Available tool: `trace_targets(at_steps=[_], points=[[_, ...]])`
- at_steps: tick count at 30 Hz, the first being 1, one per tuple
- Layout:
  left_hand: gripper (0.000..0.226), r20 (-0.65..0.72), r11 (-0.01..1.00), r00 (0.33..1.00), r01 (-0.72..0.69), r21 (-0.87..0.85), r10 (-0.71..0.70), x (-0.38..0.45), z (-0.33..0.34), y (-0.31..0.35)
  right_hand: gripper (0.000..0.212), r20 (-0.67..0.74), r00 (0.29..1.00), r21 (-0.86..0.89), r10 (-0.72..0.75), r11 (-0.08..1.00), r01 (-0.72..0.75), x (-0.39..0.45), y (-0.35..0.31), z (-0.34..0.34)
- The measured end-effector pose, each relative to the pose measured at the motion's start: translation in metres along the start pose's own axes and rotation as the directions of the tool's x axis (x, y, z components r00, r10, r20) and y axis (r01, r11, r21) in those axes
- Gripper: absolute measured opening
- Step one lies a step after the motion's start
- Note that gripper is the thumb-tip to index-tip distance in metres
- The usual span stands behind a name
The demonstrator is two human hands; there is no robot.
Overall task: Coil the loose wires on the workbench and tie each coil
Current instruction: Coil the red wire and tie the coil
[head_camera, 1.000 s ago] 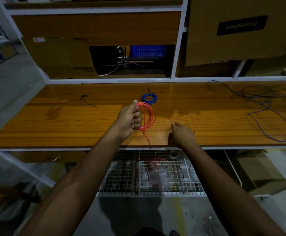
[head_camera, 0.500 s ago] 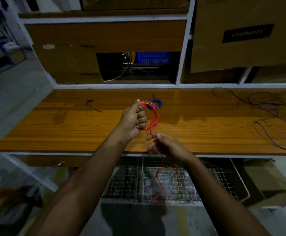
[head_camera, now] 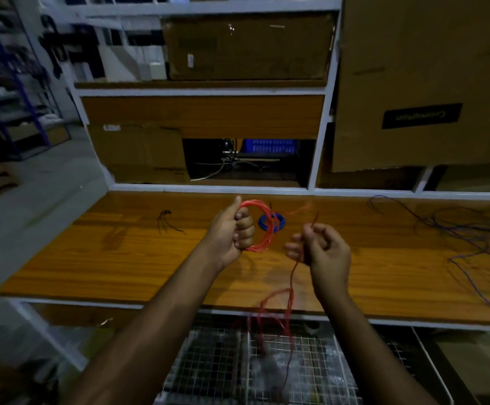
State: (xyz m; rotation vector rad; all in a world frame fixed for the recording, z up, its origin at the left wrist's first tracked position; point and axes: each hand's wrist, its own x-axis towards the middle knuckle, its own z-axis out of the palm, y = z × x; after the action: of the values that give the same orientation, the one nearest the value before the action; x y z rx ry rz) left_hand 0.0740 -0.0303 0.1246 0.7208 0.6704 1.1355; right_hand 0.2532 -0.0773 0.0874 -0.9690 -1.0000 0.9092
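My left hand (head_camera: pixel 233 233) grips a partly wound red wire coil (head_camera: pixel 262 229) above the wooden workbench (head_camera: pixel 121 258). The red wire's loose tail (head_camera: pixel 289 290) runs through the curled fingers of my right hand (head_camera: pixel 321 249), then hangs over the bench's front edge onto the mesh below. Behind the red loops a finished blue coil (head_camera: pixel 278 221) lies on the bench. A tangle of loose purple wire (head_camera: pixel 468 244) spreads over the right end.
A small dark wire scrap (head_camera: pixel 166 220) lies at the bench's left rear. Cardboard boxes (head_camera: pixel 424 83) fill the shelves behind, and a blue crate (head_camera: pixel 273 145) sits in a dark recess. A wire mesh basket (head_camera: pixel 267 366) sits under the bench front.
My right hand has risen from the front edge and moved right, drawing the red tail up with it. My left hand and the coil lifted slightly. The camera tilted upward.
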Motion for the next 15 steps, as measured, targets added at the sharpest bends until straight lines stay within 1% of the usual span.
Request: trace_targets(at_steps=[1,2,3,4,5,6,7,8,9,10,11,13,15], points=[[0.046,0.007,1.000,1.000,0.013,0.010,-0.013,-0.001,0.001,-0.003,0.012,-0.089,0.996,0.029,0.010,1.000,-0.008,0.008,-0.006,0.004],[0.047,0.019,1.000,0.999,0.026,0.012,-0.026,-0.002,0.002,-0.005,0.015,-0.166,0.985,0.048,0.056,0.998,-0.049,0.017,-0.012,0.005],[0.049,0.034,0.999,0.999,0.039,0.005,-0.039,-0.004,0.002,-0.007,0.018,-0.213,0.970,0.039,0.117,0.993,-0.111,0.027,-0.014,0.003],[0.052,0.055,0.999,0.997,0.053,-0.011,-0.053,-0.006,0.003,-0.007,0.020,-0.218,0.961,-0.031,0.171,0.983,-0.181,0.037,-0.013,-0.001],[0.054,0.079,0.997,0.995,0.065,-0.039,-0.062,-0.007,0.004,-0.005,0.022,-0.184,0.960,-0.167,0.212,0.955,-0.243,0.045,-0.009,-0.006],[0.055,0.106,0.994,0.992,0.071,-0.078,-0.062,-0.009,0.005,-0.002,0.025,-0.118,0.959,-0.339,0.258,0.897,-0.283,0.050,-0.006,-0.011],[0.054,0.128,0.991,0.991,0.065,-0.121,-0.049,-0.011,0.005,0.001,0.029,-0.040,0.950,-0.501,0.309,0.816,-0.287,0.052,-0.001,-0.014],[0.053,0.133,0.986,0.991,0.048,-0.160,-0.026,-0.011,0.006,0.006,0.032,0.025,0.936,-0.631,0.352,0.732,-0.259,0.049,0.003,-0.014],[0.052,0.123,0.983,0.992,0.025,-0.184,-0.003,-0.011,0.006,0.010,0.034,0.080,0.923,-0.726,0.376,0.657,-0.205,0.043,0.006,-0.013],[0.051,0.101,0.981,0.995,0.001,-0.192,0.019,-0.009,0.006,0.014,0.036,0.134,0.912,-0.779,0.387,0.610,-0.144,0.035,0.007,-0.009],[0.050,0.073,0.982,0.997,-0.024,-0.187,0.038,-0.008,0.005,0.017,0.037,0.189,0.901,-0.802,0.390,0.591,-0.088,0.026,0.006,-0.005],[0.050,0.020,0.983,0.997,-0.070,-0.172,0.075,-0.005,0.002,0.023,0.036,0.296,0.873,-0.808,0.388,0.588,0.013,0.012,0.001,0.004],[0.050,-0.018,0.979,0.995,-0.102,-0.176,0.100,-0.002,0.001,0.028,0.030,0.398,0.823,-0.820,0.404,0.559,0.122,0.002,-0.011,0.011]])
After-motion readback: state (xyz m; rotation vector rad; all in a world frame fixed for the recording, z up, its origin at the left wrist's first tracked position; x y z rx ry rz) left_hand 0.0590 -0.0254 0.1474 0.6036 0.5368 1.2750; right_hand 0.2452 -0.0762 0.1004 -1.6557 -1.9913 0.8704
